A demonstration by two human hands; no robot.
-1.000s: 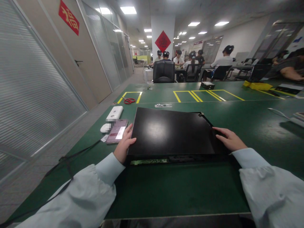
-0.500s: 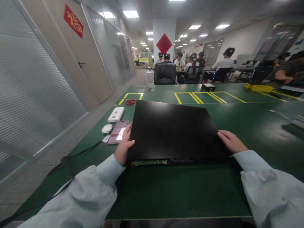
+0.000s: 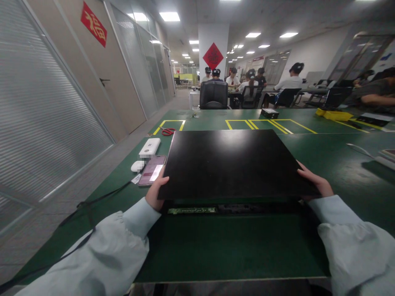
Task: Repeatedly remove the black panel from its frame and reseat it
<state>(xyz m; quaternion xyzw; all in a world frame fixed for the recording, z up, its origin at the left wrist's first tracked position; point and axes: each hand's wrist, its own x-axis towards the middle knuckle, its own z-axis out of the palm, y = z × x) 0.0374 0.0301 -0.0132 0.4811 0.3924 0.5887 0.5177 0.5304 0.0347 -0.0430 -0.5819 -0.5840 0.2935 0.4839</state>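
A large flat black panel (image 3: 231, 164), seemingly a display screen with a glossy face, is held between my two hands. My left hand (image 3: 156, 191) grips its left edge, thumb on top and the other fingers out of sight beneath. At the right edge, my right hand (image 3: 317, 181) clasps the panel, its lower fingers hidden. Under the near edge, a narrow green circuit board (image 3: 191, 210) shows beside dark parts (image 3: 247, 209). A gap separates the panel's near edge from these; what lies farther under it is covered.
Left of the panel lie a phone (image 3: 152, 170), a white power bank (image 3: 149, 147), a small white case (image 3: 137, 166) and red-handled scissors (image 3: 168, 131). A black strap (image 3: 105, 196) runs past my left sleeve. A small box (image 3: 270, 113) stands at the table's far side; people sit beyond.
The panel has been lifted and levelled, its right side swinging farther right. My right hand has moved right and slightly up with it; the gap over the circuit board has widened.
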